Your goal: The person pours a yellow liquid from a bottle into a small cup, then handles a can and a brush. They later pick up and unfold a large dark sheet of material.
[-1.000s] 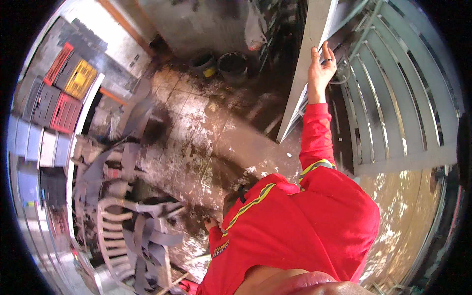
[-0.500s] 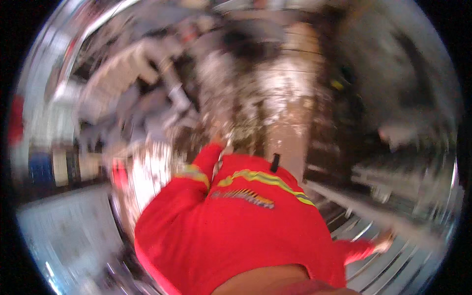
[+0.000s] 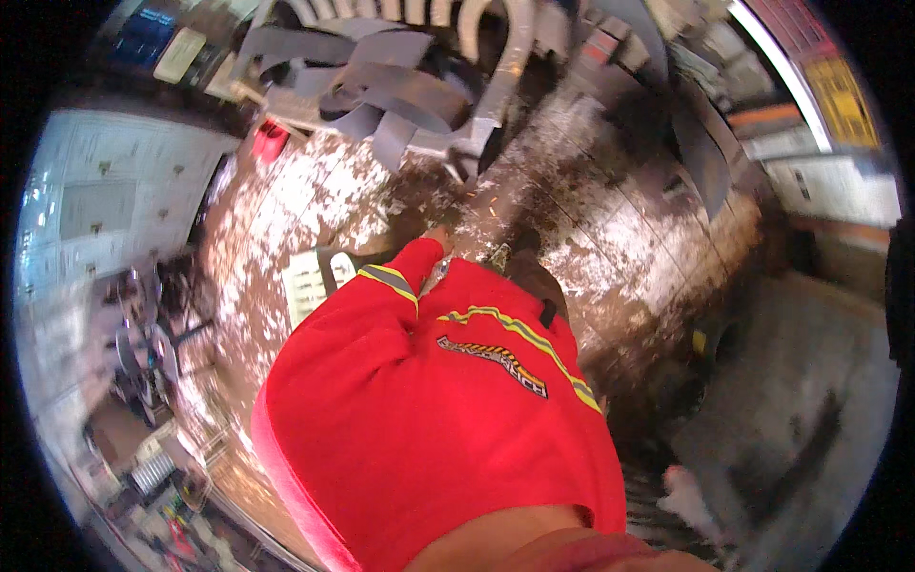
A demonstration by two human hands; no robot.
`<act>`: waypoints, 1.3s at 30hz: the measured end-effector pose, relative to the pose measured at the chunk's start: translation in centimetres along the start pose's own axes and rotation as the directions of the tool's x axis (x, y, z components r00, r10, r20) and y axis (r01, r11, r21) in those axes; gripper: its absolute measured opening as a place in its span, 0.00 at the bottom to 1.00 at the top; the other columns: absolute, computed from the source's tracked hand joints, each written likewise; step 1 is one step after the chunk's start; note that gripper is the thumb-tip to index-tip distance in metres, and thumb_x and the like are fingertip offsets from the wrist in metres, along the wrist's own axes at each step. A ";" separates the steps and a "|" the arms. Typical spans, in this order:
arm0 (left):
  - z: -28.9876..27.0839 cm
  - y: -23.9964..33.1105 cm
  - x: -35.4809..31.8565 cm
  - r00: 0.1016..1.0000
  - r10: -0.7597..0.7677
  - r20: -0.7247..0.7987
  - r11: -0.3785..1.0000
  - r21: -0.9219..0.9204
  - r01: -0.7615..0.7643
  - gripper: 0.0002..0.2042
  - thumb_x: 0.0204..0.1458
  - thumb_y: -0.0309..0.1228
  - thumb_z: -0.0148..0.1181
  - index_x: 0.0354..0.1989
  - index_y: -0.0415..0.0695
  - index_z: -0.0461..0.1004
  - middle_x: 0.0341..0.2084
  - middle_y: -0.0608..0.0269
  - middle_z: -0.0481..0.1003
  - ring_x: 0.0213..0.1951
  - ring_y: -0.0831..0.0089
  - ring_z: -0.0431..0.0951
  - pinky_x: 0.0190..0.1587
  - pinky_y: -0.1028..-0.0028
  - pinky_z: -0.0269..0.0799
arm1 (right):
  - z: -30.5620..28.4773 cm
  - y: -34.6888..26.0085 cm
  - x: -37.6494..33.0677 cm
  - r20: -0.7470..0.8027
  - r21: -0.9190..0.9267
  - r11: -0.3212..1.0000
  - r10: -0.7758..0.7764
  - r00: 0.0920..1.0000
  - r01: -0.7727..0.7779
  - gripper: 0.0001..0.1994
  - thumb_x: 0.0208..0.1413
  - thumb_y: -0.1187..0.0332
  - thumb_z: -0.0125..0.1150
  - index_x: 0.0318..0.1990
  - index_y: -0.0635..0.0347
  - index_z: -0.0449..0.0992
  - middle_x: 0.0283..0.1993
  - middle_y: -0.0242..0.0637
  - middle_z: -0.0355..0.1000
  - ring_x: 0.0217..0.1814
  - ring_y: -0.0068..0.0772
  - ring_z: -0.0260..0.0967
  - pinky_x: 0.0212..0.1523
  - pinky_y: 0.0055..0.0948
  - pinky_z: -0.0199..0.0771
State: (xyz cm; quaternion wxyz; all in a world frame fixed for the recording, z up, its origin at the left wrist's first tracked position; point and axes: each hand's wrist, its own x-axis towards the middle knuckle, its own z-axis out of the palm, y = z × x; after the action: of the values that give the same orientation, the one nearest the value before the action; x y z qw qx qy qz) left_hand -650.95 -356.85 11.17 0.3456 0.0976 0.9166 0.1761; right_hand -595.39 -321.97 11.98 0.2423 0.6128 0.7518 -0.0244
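Observation:
My left arm, in a red sleeve with a grey and yellow band, hangs bent in front of my body. Its hand [image 3: 438,235] shows only in small part past the cuff, above the dirty floor. Finger positions and anything held there are unclear. A small pale, shiny thing [image 3: 437,273] lies between that forearm and my red top; its kind is unclear. Beside the left elbow is a cream slotted plastic piece [image 3: 307,284], partly hidden by the sleeve. My right hand is out of sight.
Dark grey curled strips [image 3: 400,91] lie over a frame on the far side. A red container [image 3: 271,140] stands near it. Pale blue drawers [image 3: 100,210] are at left, above cluttered metal parts [image 3: 148,353]. A grey panel [image 3: 791,381] is at right.
My view has swung to the right, and the strips now appear nearer the top middle. My right hand, seen at the lower right before, has gone from view. The picture is sharper.

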 end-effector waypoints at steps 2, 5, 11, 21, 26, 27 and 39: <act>-0.2 3.8 0.2 0.991 -0.119 0.058 0.986 -0.112 0.125 0.22 0.43 0.43 0.57 0.44 0.42 0.72 0.42 0.45 0.75 0.47 0.50 0.74 0.50 0.58 0.70 | -3.1 -3.0 8.1 -0.135 -0.020 0.999 -0.037 0.990 0.035 0.25 0.47 0.50 0.63 0.44 0.62 0.78 0.45 0.51 0.74 0.37 0.41 0.73 0.41 0.38 0.71; -1.9 -1.8 -1.7 0.946 -0.324 -0.023 0.917 -0.255 0.308 0.22 0.43 0.43 0.59 0.43 0.41 0.73 0.41 0.46 0.76 0.47 0.51 0.75 0.49 0.60 0.71 | -17.4 -22.7 10.7 -0.139 0.794 0.594 -0.026 0.990 0.126 0.18 0.52 0.59 0.61 0.40 0.69 0.78 0.35 0.46 0.76 0.32 0.36 0.71 0.36 0.36 0.69; -8.3 -3.3 6.4 0.841 -0.467 -0.272 0.815 -0.502 0.290 0.20 0.41 0.44 0.60 0.40 0.45 0.77 0.37 0.47 0.77 0.43 0.53 0.76 0.46 0.61 0.72 | -35.7 -44.1 15.7 -0.351 0.813 0.227 -0.544 0.763 0.536 0.10 0.53 0.70 0.61 0.36 0.70 0.78 0.34 0.36 0.75 0.36 0.27 0.69 0.42 0.27 0.68; -26.0 -15.3 29.7 0.472 -0.856 -0.209 0.304 -0.943 0.136 0.27 0.36 0.45 0.69 0.42 0.40 0.73 0.37 0.50 0.77 0.42 0.58 0.78 0.47 0.65 0.71 | -40.9 -81.8 -3.5 -0.163 0.786 0.125 -0.903 0.398 0.606 0.08 0.48 0.72 0.66 0.28 0.68 0.76 0.31 0.33 0.72 0.38 0.26 0.68 0.44 0.25 0.66; -28.2 -17.0 37.0 0.440 -0.897 0.038 0.022 -0.991 0.131 0.36 0.34 0.43 0.71 0.51 0.37 0.65 0.44 0.45 0.74 0.46 0.53 0.75 0.51 0.65 0.69 | -35.9 -102.7 -10.0 -0.256 0.512 -0.257 -0.957 -0.140 0.820 0.10 0.48 0.69 0.66 0.29 0.69 0.75 0.31 0.42 0.75 0.33 0.29 0.72 0.37 0.30 0.71; -28.2 -20.5 37.6 0.396 -0.918 -0.015 0.023 -1.000 0.014 0.34 0.33 0.44 0.72 0.48 0.35 0.68 0.42 0.46 0.75 0.44 0.56 0.76 0.49 0.66 0.70 | -34.0 -108.1 -12.5 -0.236 0.451 -0.242 -0.961 -0.147 0.859 0.11 0.47 0.68 0.67 0.28 0.69 0.75 0.30 0.42 0.75 0.32 0.31 0.72 0.37 0.30 0.71; -30.9 -19.5 34.6 0.490 -0.860 -0.145 -0.062 -0.922 -0.381 0.36 0.43 0.25 0.66 0.60 0.29 0.54 0.49 0.47 0.69 0.46 0.63 0.74 0.48 0.71 0.71 | -33.7 -116.6 -15.5 0.417 0.592 0.226 -0.907 -0.054 0.774 0.23 0.49 0.66 0.66 0.52 0.67 0.70 0.50 0.41 0.72 0.50 0.32 0.69 0.53 0.28 0.65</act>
State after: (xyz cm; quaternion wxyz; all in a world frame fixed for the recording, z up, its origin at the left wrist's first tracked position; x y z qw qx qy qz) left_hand -698.41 -372.24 4.42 -0.1246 -0.4793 0.5300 0.6884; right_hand -713.47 -353.68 17.43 0.3858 -0.0335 0.7951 -0.4667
